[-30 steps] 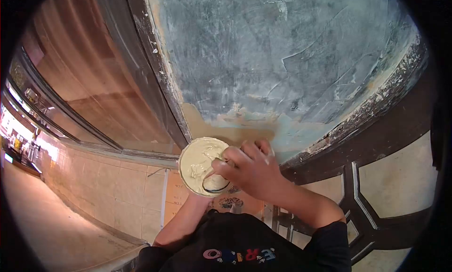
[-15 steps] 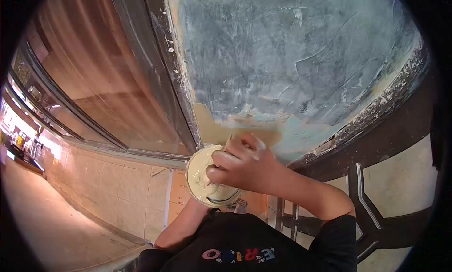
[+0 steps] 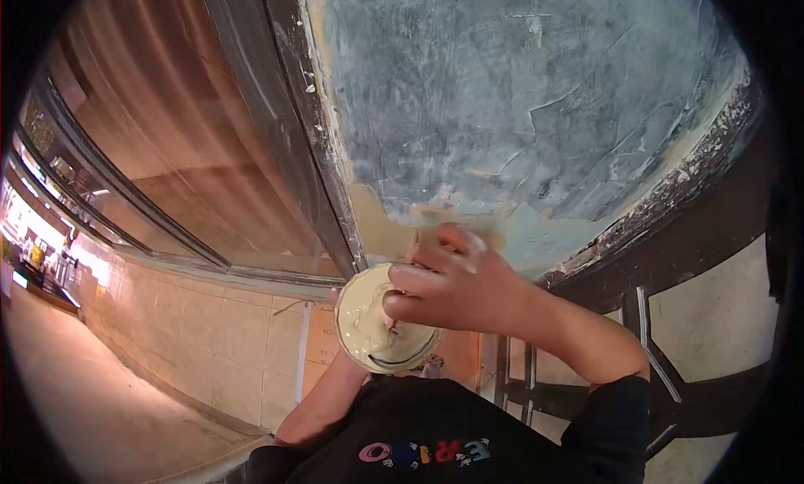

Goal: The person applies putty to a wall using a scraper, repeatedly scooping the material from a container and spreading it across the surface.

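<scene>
A round tub (image 3: 337,316) of thick cream-coloured paint (image 3: 362,316) is held up in front of my chest. My left hand (image 3: 335,296) supports it from the side and below; only a bit of finger shows at the left rim, the rest being hidden by the tub. Over the tub's right side is my right hand (image 3: 440,285), its fingers curled closed. A thin brown piece sticks up by the fingers, but what they grip is mostly hidden. Just beyond, cream-tan paint covers the lower edge of a blue-grey wall (image 3: 452,107).
A dark, paint-flecked frame (image 3: 322,149) borders the wall on the left, beside a glass pane with a brown curtain (image 3: 184,149). Dark metal grillwork (image 3: 653,342) stands at right. Below are a tiled wall (image 3: 226,333) and an orange printed sheet (image 3: 322,342).
The tub and my right hand have shifted slightly right and down in the view. My right fingers stay curled over the paint.
</scene>
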